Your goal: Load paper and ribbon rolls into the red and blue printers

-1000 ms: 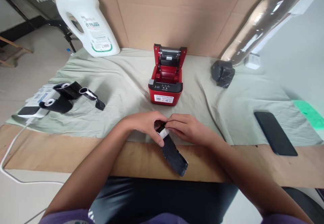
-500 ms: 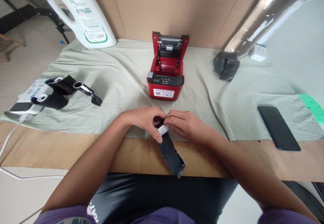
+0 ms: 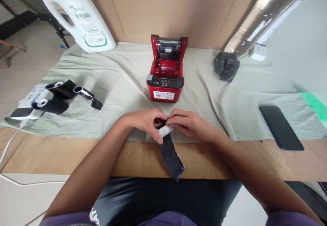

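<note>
Near the table's front edge, my left hand [image 3: 148,123] grips a small white roll [image 3: 165,131] between thumb and fingers. A strip of black tape [image 3: 170,157] hangs down from the roll over the wooden edge. My right hand [image 3: 190,125] pinches at the roll's upper right side, its fingertips touching those of my left hand; what exactly they hold is partly hidden. Just beyond my hands stands a red label printer [image 3: 166,94] with its lid [image 3: 168,45] raised and its inner bay exposed.
On the left lie several black rolls [image 3: 52,105] beside a white device with a cable [image 3: 24,111]. A white detergent bottle [image 3: 81,21] stands behind. To the right are a phone [image 3: 281,127], a black wrapped object [image 3: 226,66], a brown tape-wrapped tube [image 3: 260,14] and green tape [image 3: 315,105].
The view has shifted slightly. Slightly more of the white roll shows between my hands, and my right hand's fingers have moved a little along it. The printer stays put.
</note>
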A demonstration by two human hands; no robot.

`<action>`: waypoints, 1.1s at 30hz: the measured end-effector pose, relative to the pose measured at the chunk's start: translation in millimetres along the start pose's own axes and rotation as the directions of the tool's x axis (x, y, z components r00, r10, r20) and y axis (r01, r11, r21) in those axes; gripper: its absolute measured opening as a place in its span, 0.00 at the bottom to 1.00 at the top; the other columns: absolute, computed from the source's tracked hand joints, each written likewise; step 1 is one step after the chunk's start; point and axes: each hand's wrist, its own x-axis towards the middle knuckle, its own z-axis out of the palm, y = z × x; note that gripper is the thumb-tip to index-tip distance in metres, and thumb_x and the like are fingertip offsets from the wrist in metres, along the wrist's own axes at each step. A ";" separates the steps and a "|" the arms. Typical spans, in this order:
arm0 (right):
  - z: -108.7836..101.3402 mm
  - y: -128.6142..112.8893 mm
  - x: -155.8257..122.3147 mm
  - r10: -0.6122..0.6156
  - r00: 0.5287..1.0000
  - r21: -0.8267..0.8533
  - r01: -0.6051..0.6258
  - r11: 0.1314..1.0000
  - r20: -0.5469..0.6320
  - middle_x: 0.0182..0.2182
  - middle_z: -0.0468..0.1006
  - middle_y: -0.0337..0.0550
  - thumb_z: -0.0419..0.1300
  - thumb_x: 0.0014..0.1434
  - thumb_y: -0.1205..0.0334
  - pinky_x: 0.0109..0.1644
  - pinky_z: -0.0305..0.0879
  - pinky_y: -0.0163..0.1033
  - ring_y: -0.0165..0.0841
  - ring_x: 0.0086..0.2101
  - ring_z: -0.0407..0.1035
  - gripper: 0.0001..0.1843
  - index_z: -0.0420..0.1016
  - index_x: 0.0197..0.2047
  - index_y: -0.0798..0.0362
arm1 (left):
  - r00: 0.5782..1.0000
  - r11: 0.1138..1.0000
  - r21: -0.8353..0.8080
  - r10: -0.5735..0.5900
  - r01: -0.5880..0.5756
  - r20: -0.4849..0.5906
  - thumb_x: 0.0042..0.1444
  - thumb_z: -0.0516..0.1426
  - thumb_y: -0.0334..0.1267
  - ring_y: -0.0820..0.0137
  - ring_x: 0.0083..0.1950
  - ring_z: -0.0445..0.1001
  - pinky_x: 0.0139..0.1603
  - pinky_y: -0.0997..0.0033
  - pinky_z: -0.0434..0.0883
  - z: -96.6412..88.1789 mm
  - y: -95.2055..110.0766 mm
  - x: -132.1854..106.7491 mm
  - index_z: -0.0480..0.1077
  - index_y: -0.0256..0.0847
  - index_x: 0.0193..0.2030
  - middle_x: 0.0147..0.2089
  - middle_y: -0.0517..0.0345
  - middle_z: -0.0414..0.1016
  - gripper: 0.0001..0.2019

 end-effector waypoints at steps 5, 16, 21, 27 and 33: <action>-1.5 -5.4 1.5 0.016 0.999 -0.055 -0.013 0.998 0.049 0.40 0.76 0.48 0.50 0.70 0.66 0.41 0.68 0.37 0.31 0.37 0.70 0.11 0.74 0.44 0.55 | 1.000 1.000 -0.008 0.001 -0.001 0.019 0.37 0.71 0.49 0.76 0.26 0.56 0.23 0.74 0.52 0.3 0.1 0.2 0.67 0.38 0.29 0.25 0.66 0.57 0.22; 11.1 -10.0 6.2 -0.054 0.995 -0.359 0.079 0.930 0.079 0.34 0.73 0.43 0.48 0.70 0.68 0.32 0.59 0.34 0.29 0.31 0.64 0.12 0.71 0.39 0.56 | 0.999 1.000 -0.021 0.005 -0.003 0.050 0.34 0.72 0.47 0.76 0.24 0.53 0.22 0.73 0.50 0.4 -11.2 -0.2 0.62 0.40 0.26 0.24 0.67 0.53 0.24; 13.5 -7.9 6.5 0.015 1.000 -0.184 -0.012 0.983 0.013 0.35 0.72 0.44 0.49 0.70 0.67 0.36 0.64 0.33 0.28 0.32 0.65 0.11 0.71 0.41 0.55 | 0.999 0.998 -0.049 -0.028 0.031 0.045 0.35 0.71 0.48 0.76 0.25 0.54 0.24 0.73 0.50 1.5 -8.7 0.9 0.65 0.39 0.27 0.25 0.66 0.56 0.23; 0.4 -4.2 2.0 0.021 1.000 0.045 -0.022 0.999 0.023 0.39 0.74 0.47 0.50 0.70 0.67 0.42 0.68 0.36 0.30 0.37 0.68 0.10 0.73 0.46 0.55 | 0.998 0.997 -0.071 -0.023 0.027 0.055 0.35 0.71 0.47 0.76 0.25 0.55 0.24 0.73 0.49 -0.8 -1.2 -0.5 0.67 0.38 0.30 0.25 0.67 0.58 0.22; -1.7 -12.1 6.0 0.023 0.995 -0.074 -0.016 0.997 0.099 0.37 0.74 0.46 0.50 0.70 0.66 0.39 0.66 0.35 0.29 0.35 0.68 0.11 0.74 0.42 0.56 | 0.997 0.999 -0.040 -0.011 0.015 0.077 0.35 0.71 0.47 0.75 0.26 0.56 0.23 0.73 0.50 -0.6 -6.1 -0.4 0.68 0.39 0.31 0.26 0.66 0.57 0.22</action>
